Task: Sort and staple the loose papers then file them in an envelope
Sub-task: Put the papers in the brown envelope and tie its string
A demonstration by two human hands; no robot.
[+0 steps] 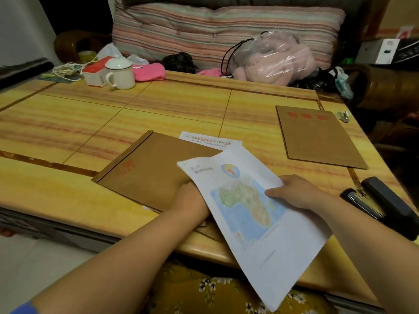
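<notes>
A set of white papers with a coloured map on top hangs tilted over the table's front edge. My right hand grips its right edge, thumb on top. My left hand rests on a brown envelope lying in front of me; its fingers are hidden under the papers. Another printed sheet with red and black text peeks out behind the envelope. A second brown envelope lies at the right. A black stapler sits near the right edge.
The yellow tiled table carries a white lidded mug, a red-and-white box, cords and pink cloth along its far edge. A clear plastic bag of pink fabric sits at the back. A metal clip lies far right.
</notes>
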